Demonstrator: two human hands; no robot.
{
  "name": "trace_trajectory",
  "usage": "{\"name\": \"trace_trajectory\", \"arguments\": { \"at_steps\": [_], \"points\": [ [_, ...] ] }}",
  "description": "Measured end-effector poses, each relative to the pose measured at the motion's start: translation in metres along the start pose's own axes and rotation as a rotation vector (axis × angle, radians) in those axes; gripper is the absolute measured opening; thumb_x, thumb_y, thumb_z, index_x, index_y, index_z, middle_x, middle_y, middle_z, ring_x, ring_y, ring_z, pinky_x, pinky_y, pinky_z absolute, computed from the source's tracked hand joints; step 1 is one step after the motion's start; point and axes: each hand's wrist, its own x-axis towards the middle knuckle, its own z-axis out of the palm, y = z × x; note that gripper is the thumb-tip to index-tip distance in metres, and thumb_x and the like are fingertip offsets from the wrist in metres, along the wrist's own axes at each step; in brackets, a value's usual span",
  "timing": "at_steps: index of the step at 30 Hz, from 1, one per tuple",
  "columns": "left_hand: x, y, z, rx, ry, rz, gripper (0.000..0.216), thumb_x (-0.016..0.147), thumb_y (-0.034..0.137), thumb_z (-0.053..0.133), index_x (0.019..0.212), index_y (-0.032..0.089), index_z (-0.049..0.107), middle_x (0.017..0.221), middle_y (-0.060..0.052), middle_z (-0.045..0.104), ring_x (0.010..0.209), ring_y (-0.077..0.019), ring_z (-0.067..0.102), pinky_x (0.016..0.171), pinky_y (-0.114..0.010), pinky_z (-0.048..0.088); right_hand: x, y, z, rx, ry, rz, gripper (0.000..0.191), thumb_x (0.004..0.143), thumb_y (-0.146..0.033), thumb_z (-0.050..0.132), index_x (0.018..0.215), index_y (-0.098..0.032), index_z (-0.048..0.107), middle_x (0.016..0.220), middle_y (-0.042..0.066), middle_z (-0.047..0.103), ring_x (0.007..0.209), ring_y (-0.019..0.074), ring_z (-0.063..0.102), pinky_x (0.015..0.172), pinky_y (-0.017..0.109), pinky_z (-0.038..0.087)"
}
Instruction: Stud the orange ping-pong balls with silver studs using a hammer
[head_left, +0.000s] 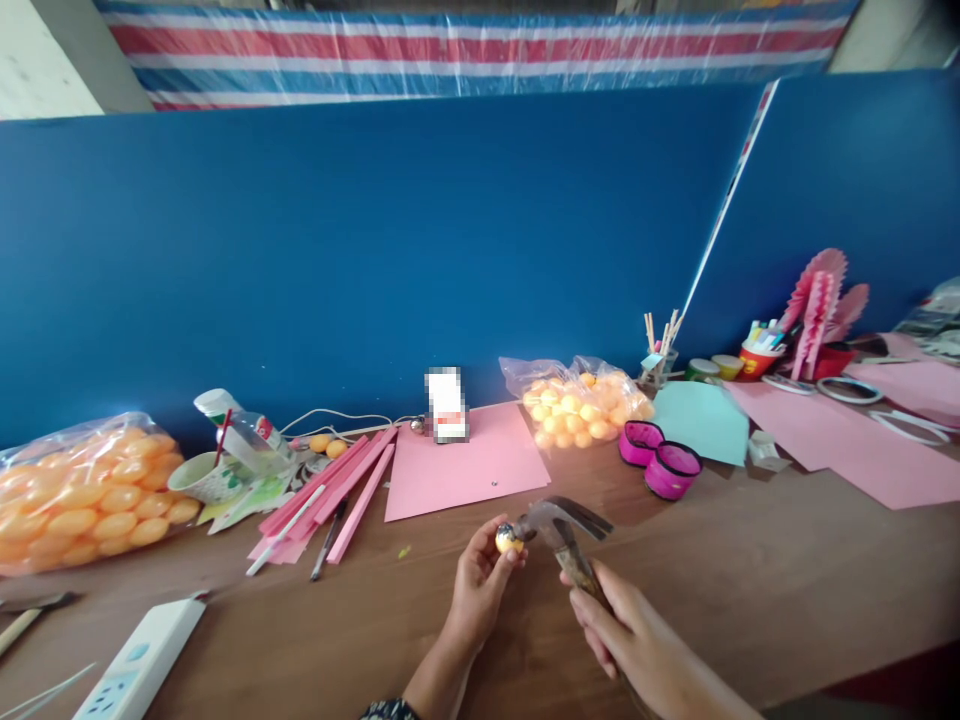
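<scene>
My left hand (480, 575) pinches a small orange ball (508, 540) between its fingertips, just above the brown table (750, 590). My right hand (626, 630) is wrapped round the handle of a claw hammer (559, 522). The hammer's striking face touches the ball's right side, and its claw points to the right. Both hands are low in the view, near the table's front edge.
A bag of orange balls (82, 495) lies at far left, another bag (581, 405) behind a pink sheet (465, 460). Pink strips (337, 495), a paper cup (202, 478), a power strip (139, 665), two pink tape rolls (660, 458) and craft supplies (795, 335) crowd the back. A blue partition (375, 260) stands behind.
</scene>
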Motion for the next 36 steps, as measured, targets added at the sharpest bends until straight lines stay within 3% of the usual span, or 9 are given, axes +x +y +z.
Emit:
{"name": "trace_trajectory", "arguments": {
  "at_steps": [4,10,13,19,28,36],
  "points": [
    [-0.002,-0.001,0.000,0.004,0.007,0.023,0.051,0.069,0.032,0.068,0.116,0.018,0.051,0.098,-0.010,0.066,0.082,-0.0183,0.064,0.078,-0.033,0.051,0.001,-0.001,-0.002,0.021,-0.006,-0.011,0.038,0.086,-0.049,0.039,0.100,-0.016,0.049,0.056,-0.005,0.042,0.048,0.0096,0.042,0.047,0.023,0.039],
    [0.000,-0.004,0.000,0.036,-0.060,0.082,0.039,0.071,0.027,0.066,0.107,0.019,0.054,0.116,-0.011,0.058,0.102,-0.0213,0.057,0.090,-0.035,0.044,-0.001,-0.002,-0.001,-0.002,-0.021,0.021,0.040,0.084,-0.051,0.040,0.102,-0.016,0.049,0.057,-0.005,0.043,0.047,0.0094,0.040,0.045,0.022,0.038],
    [0.002,-0.006,-0.002,0.061,-0.026,0.108,0.042,0.068,0.025,0.067,0.107,0.020,0.053,0.121,-0.012,0.055,0.106,-0.0218,0.055,0.092,-0.034,0.042,-0.002,-0.003,-0.001,-0.023,-0.025,0.015,0.040,0.085,-0.050,0.038,0.100,-0.016,0.049,0.056,-0.005,0.042,0.048,0.0095,0.040,0.046,0.022,0.038],
    [0.002,-0.006,-0.003,0.085,-0.045,0.146,0.038,0.067,0.018,0.067,0.103,0.017,0.055,0.104,-0.010,0.063,0.097,-0.0207,0.059,0.087,-0.032,0.044,0.001,0.006,-0.003,-0.040,-0.051,0.015,0.038,0.087,-0.047,0.038,0.107,-0.016,0.047,0.060,-0.004,0.044,0.049,0.0093,0.041,0.047,0.022,0.040],
    [0.003,-0.012,-0.006,0.107,-0.036,0.126,0.037,0.068,0.019,0.067,0.104,0.016,0.058,0.108,-0.011,0.062,0.104,-0.0230,0.056,0.093,-0.035,0.042,-0.002,-0.003,-0.006,-0.062,-0.015,0.021,0.039,0.085,-0.048,0.037,0.105,-0.016,0.047,0.062,-0.004,0.045,0.052,0.0107,0.044,0.048,0.023,0.042],
    [0.000,-0.013,-0.003,0.049,-0.033,0.094,0.050,0.065,0.016,0.069,0.112,0.019,0.053,0.114,-0.010,0.060,0.107,-0.0230,0.056,0.092,-0.034,0.043,-0.002,0.009,-0.004,-0.131,-0.051,0.031,0.037,0.086,-0.047,0.039,0.104,-0.017,0.050,0.056,-0.005,0.044,0.049,0.0103,0.043,0.048,0.022,0.039]
  ]
}}
